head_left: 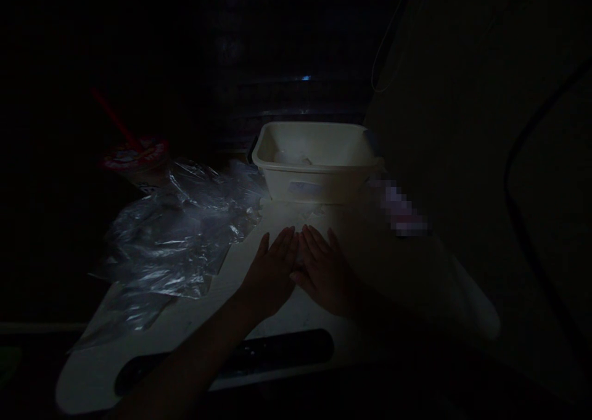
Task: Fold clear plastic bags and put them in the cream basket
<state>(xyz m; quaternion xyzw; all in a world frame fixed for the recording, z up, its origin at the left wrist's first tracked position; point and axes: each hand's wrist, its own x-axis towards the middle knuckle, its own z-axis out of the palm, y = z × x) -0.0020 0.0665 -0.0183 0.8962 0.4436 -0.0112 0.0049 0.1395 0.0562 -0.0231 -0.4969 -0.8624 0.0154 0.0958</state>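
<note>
My left hand [272, 272] and my right hand [326, 272] lie side by side over a white table [272, 329]. Their fingers are stretched out and point away from me, with the fingertips nearly meeting. Whether something small lies under the palms I cannot tell in the dim light. Just beyond my fingertips stands a cream plastic basin [342, 185] with a small label [305, 187] on its front. Something whitish [291, 157] lies inside it. To the left of my left hand is a crumpled heap of clear plastic bags [185, 229].
A cup with a red lid [139, 153] and red straw [118, 119] stands behind the bags at the left. A dark slot [296, 347] runs along the table's near edge. At the right are a pixelated object [401, 207] and a dark cable [511, 192].
</note>
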